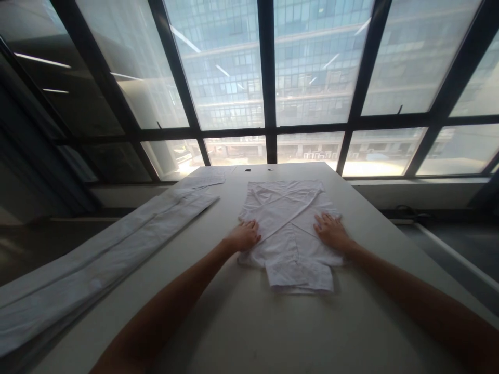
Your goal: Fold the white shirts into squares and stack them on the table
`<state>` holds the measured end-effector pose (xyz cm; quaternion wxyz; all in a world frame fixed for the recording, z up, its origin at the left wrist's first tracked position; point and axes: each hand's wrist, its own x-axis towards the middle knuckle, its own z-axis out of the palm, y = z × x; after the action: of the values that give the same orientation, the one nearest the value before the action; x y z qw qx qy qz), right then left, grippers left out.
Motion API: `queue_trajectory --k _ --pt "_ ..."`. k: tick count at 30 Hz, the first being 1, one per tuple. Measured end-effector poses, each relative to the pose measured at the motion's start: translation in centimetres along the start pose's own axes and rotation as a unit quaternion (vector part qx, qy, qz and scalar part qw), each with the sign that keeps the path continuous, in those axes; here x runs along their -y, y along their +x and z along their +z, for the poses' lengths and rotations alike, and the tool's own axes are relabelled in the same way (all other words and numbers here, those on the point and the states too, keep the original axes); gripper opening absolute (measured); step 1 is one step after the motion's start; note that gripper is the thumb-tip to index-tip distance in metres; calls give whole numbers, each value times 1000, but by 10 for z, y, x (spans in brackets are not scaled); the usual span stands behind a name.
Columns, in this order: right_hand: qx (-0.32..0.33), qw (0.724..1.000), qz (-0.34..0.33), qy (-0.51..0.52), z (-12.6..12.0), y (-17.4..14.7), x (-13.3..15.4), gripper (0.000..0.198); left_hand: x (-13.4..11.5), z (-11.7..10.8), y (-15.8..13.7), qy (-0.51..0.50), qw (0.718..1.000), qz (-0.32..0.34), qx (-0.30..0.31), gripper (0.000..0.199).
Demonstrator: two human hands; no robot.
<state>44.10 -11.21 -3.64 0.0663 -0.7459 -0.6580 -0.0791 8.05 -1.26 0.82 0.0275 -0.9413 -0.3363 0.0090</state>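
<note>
A white garment [288,223], partly folded, lies on the white table [249,332]. Its kind is hard to make out; it looks like a shirt with its sleeves crossed over the body. One narrower part sticks out toward me at the near end. Flat on its left edge rests my left hand [245,235], fingers stretched out. My right hand [330,230] presses on the right edge, its fingers spread. Neither hand grips the cloth.
Long folded white cloth [101,249] lies along the table's left side and reaches past its edge. Beyond it is a thin white sheet [205,179]. Two small holes [248,170] sit near the far edge. Large windows [268,78] stand behind the table.
</note>
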Motion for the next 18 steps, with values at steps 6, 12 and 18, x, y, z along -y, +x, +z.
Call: queue_trajectory --k 6,12,18 --pt "-16 1000 7 -4 1 3 6 50 -15 -6 67 -71 997 -31 -30 54" --pt "-19 1000 5 19 4 1 3 52 14 7 92 -78 973 -218 14 71" --pt "-30 999 20 34 5 1 3 51 53 -2 79 -67 964 -256 27 65"
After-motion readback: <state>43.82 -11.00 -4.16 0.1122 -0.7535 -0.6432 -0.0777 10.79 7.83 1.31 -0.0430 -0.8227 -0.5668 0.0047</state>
